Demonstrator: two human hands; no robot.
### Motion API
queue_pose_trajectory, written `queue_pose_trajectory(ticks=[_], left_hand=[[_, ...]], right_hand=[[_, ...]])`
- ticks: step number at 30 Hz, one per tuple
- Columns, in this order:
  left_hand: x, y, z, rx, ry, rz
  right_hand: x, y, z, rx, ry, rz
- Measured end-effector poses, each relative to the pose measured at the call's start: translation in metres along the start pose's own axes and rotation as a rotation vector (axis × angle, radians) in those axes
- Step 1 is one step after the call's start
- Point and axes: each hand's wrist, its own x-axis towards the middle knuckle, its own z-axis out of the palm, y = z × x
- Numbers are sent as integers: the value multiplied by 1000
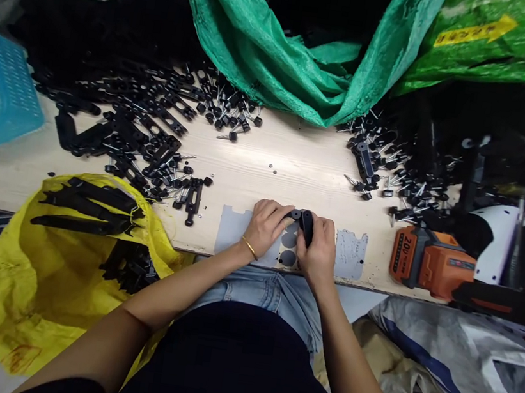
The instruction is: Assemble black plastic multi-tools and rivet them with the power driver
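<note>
Black plastic between both hands, near the front edge of the tabletop (247,169). Grasps a long black piece (306,227) in the curled fingers of the right hand (317,250). Pinches a round-ended black part (295,214) in the fingers of the left hand (264,226), right beside the long one (joined or separate, impossible to tell). Wears a thin gold-coloured bracelet (250,248) at the left wrist. Beneath and around the hands, a left grey sheet (229,231), a right grey sheet (350,256) and, between the two wrists, dark grey discs (288,258).

Farther out to the left, a loose heap of black parts (129,127), with metal-stemmed knobs (232,112) along its far right side. To the right, another scatter of stemmed knobs (419,185) beside a black arm piece (364,161). Nearer the front edge there, an orange battery tool (449,269). Past the middle, a sagging green sack (289,65). At the far left, a blue basket (3,91); below, against the front edge, an open yellow bag (4,278) with more black pieces (132,266) inside.
</note>
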Motion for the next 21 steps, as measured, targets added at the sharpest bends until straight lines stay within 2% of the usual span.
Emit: queue_pose_trajectory(ticks=[6, 10, 13, 17, 21], left_hand=[[1, 6, 4, 114, -41, -17], [7, 6, 1, 160, -77, 69], [10, 6, -1, 135, -114, 132], [12, 6, 4, 80, -104, 97], [17, 0, 8, -9, -157, 218]], right_hand=[[1, 1, -1, 13, -8, -14], [2, 1, -3, 5, -24, -28], [3, 1, -3, 7, -34, -31], [4, 2, -4, 9, -45, -39], [2, 4, -4, 19, -50, -55]])
